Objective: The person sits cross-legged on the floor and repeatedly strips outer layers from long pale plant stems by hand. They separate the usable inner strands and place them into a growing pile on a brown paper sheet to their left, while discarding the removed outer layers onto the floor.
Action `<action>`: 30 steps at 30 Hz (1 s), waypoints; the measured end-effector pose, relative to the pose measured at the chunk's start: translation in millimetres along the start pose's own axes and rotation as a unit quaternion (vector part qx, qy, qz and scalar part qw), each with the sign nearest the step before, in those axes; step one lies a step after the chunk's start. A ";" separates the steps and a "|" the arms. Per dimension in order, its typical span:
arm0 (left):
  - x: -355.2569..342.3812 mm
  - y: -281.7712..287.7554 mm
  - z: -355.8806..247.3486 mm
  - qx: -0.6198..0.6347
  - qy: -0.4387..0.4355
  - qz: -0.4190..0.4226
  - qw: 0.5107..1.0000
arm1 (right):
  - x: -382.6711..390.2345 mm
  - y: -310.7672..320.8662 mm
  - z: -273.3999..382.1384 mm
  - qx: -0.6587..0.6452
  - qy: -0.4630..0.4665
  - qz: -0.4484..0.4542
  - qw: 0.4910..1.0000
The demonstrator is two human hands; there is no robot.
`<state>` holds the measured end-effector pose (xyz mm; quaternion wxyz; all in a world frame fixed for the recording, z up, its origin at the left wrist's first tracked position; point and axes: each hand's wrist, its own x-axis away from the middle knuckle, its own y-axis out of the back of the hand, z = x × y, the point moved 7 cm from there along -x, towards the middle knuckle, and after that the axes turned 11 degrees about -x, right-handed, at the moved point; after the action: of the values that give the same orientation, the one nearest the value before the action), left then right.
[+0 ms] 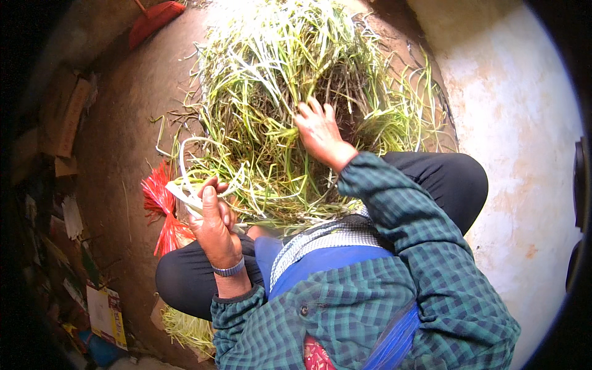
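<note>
A large heap of long, thin pale-green and yellow leafy stalks [265, 92], with brownish roots or dry stems among them, lies in front of me. My left hand [216, 225], a grey band round its wrist, is closed on a small bunch of whitish stalks [174, 190] near my left knee. One long pale stalk loops up from beside it. Into the middle of the heap reaches my right hand [320, 132], its fingers bent against the stalks and appearing to grip some; the thumb is hidden.
A tuft of red plastic strips [163, 209] is beside my left knee. Cut pale shoots [188, 330] lie at the lower left. Cardboard and packages [106, 314] crowd the left side. A red dustpan-like object [154, 21] is at the far left; a whitish wall [518, 154] borders the right.
</note>
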<state>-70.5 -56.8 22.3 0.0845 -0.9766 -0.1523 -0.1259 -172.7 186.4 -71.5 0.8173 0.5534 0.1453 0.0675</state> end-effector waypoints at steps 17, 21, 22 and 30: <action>3.6 -15.4 2.5 0.018 0.026 0.024 0.999 | 97.3 -29.7 31.5 -0.260 -0.083 0.364 0.891; 3.5 -17.3 7.9 0.012 0.037 0.028 0.999 | 34.6 15.7 -25.5 -0.306 -0.181 0.010 0.934; 3.2 -19.6 9.7 0.023 0.042 0.036 0.998 | 25.8 14.1 -31.5 -0.297 -0.199 -0.019 0.934; 3.6 -23.4 23.0 0.035 0.081 0.037 0.995 | -10.5 -30.4 -19.0 -0.133 -0.186 0.010 0.973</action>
<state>-69.6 -29.1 4.3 0.1357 -0.9645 -0.1130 -0.1962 -190.1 188.9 -104.5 0.8958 0.4437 -0.0249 -0.0094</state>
